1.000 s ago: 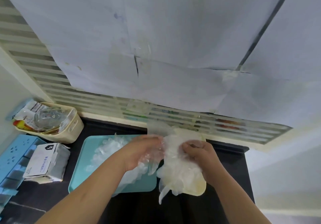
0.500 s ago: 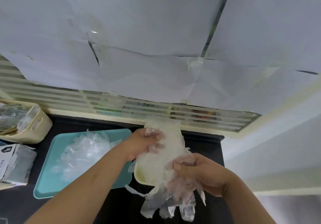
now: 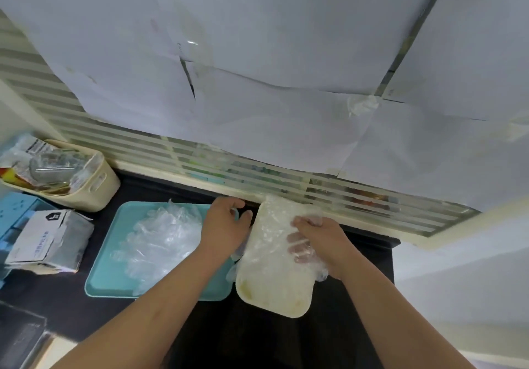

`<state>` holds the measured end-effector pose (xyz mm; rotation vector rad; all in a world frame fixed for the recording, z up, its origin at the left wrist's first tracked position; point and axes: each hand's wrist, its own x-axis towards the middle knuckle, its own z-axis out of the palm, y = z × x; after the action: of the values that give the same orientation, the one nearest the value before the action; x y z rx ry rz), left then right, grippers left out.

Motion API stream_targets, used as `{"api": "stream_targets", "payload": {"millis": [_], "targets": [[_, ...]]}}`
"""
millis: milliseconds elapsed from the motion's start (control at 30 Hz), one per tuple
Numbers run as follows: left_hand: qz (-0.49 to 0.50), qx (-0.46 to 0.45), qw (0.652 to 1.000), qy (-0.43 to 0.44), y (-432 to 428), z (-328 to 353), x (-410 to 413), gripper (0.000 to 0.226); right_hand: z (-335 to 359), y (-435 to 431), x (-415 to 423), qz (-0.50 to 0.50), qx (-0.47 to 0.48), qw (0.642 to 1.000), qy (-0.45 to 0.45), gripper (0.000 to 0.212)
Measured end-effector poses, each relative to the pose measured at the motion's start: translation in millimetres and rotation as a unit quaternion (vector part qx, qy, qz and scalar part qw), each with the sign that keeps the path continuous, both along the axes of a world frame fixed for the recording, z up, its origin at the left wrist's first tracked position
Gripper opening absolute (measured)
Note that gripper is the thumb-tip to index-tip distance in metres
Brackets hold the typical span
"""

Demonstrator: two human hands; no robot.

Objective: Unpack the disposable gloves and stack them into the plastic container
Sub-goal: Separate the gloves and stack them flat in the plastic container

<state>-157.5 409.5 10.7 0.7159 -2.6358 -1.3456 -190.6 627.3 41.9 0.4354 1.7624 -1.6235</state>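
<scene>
Nothing can be read with certainty. The white and grey carton (image 3: 48, 242) at the left of the surface bears a small black square mark (image 3: 53, 216) with a white symbol near its far edge, and a line of blue characters (image 3: 41, 245) on its white face, both too blurred to make out. A packet (image 3: 35, 147) in the cream basket (image 3: 96, 186) behind it shows dark, barcode-like print, also illegible.

head view | faces forward and down | wide-angle | close over dark counter (image 3: 257, 340)
</scene>
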Motion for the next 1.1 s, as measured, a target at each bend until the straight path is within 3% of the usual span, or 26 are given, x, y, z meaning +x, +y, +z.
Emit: {"api": "stream_targets", "payload": {"millis": [100,200,300,433,500,667,733,833,900,1000,1100], "targets": [[-0.131,-0.072,0.982,0.111,9.9,3.2,16.8,0.028,-12.8,-12.0,-10.4,-0.013,0.012,1.0,-0.003,0.02],[-0.304,-0.137,0.942,0.042,42.1,-9.9,23.4,0.059,-23.1,-14.5,-10.8,-0.023,0.033,0.999,0.001,0.015],[-0.33,-0.207,0.916,-0.102,62.9,-31.2,13.3,0.086,-29.7,-9.0,-10.3,-0.101,0.033,0.994,0.008,0.021],[-0.359,-0.244,0.878,-0.203,77.6,-56.1,5.1,0.102,-17.2,7.7,0.7,-0.057,0.221,0.955,0.189,0.026],[-0.374,-0.262,0.859,-0.23,82.6,-63.5,1.7,0.103,-12.6,17.9,4.8,-0.07,0.235,0.941,0.232,0.023],[-0.397,-0.328,0.801,-0.305,92.0,-74.8,-5.5,0.106,-21.6,22.9,15.9,-0.05,0.223,0.95,0.212,0.02],[-0.402,-0.331,0.793,-0.316,94.9,-78.2,-8.2,0.105,-26.1,19.2,20.2,-0.023,0.214,0.958,0.187,0.022],[-0.408,-0.293,0.806,-0.314,91.1,-70.3,-5.2,0.098,-29.0,10.7,24.1,-0.003,0.185,0.972,0.146,0.027],[-0.406,-0.261,0.834,-0.268,79.5,-57.0,1.3,0.084,-29.7,3.6,25.0,0.01,0.2,0.966,0.162,0.029],[-0.366,-0.233,0.896,-0.096,50.7,-39.6,19.3,0.043,-26.6,-13.2,29.3,0.03,0.24,0.946,0.215,0.028],[-0.232,-0.169,0.956,0.058,10.8,-34.7,41.7,0.024,-21.2,-44.2,36.2,0.067,0.257,0.931,0.248,0.025]]}}
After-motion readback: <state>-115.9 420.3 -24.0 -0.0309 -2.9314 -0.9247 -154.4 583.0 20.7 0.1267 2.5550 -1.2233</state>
